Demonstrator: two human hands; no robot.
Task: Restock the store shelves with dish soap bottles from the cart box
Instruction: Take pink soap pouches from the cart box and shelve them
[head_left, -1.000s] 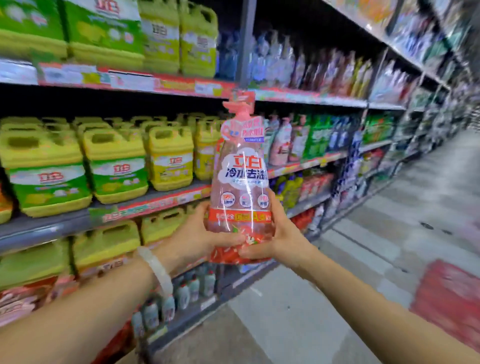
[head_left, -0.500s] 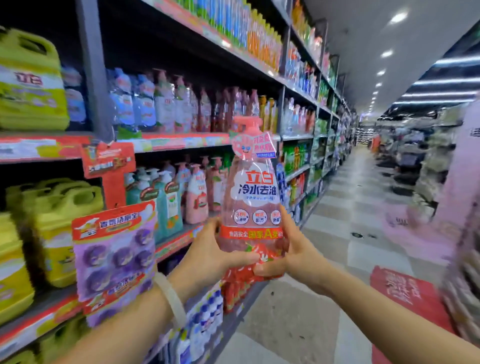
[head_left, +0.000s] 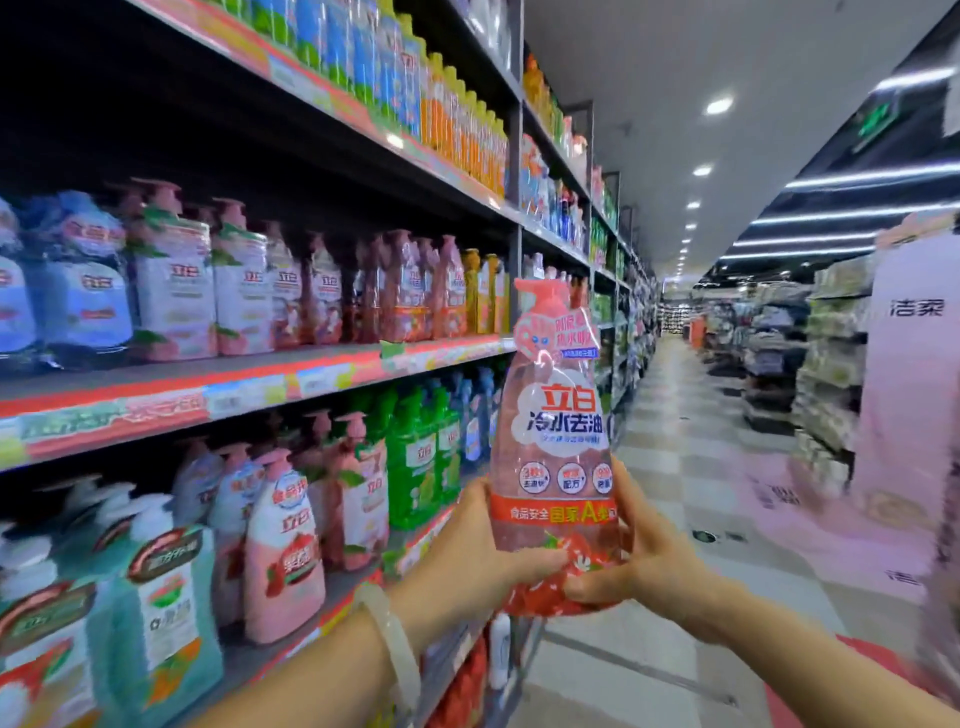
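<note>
I hold one pink pump bottle of dish soap (head_left: 558, 415) upright in front of me, in the aisle beside the shelves. My left hand (head_left: 467, 551) grips its lower left side and my right hand (head_left: 639, 551) grips its lower right side, thumbs across the red base. On the upper shelf (head_left: 260, 384) to the left stand similar pink bottles (head_left: 410, 291) among blue, white and yellow ones. The shelf below holds pink, green and teal pump bottles (head_left: 280, 545). The cart and its box are out of view.
Tall stocked shelving runs along my left down the aisle. The tiled floor (head_left: 691, 467) stretches ahead. A pink display stand (head_left: 909, 395) rises at the right, with more racks (head_left: 774, 353) behind it. A red mat (head_left: 878, 670) lies at the lower right.
The view has swung up and further along the aisle, from the yellow jugs to the pump-bottle shelves. Both hands have kept the same hold on the bottle.
</note>
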